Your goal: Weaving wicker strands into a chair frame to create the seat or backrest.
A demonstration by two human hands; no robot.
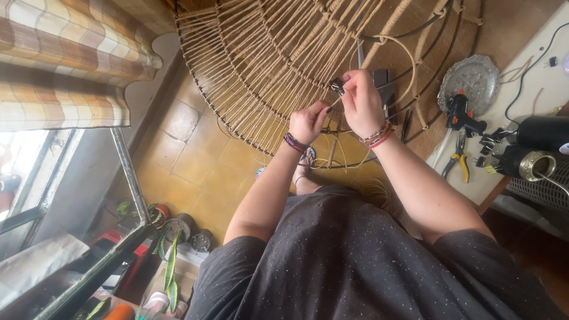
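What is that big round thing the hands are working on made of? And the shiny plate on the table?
The round frame looks like thin dark metal wire hoops, wrapped with tan cord that seems like matte jute or paper twine. The plate looks like silvery embossed metal, shiny and bumpy. The left hand and right hand pinch a strand.

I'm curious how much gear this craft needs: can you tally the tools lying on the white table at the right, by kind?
Glue gun: 1
Pliers: 1
Metal plate: 1
Black cylinders: 2
Total: 5
A few small black clips lie between them, too clustered to count. The left hand and right hand work cord on the wire frame.
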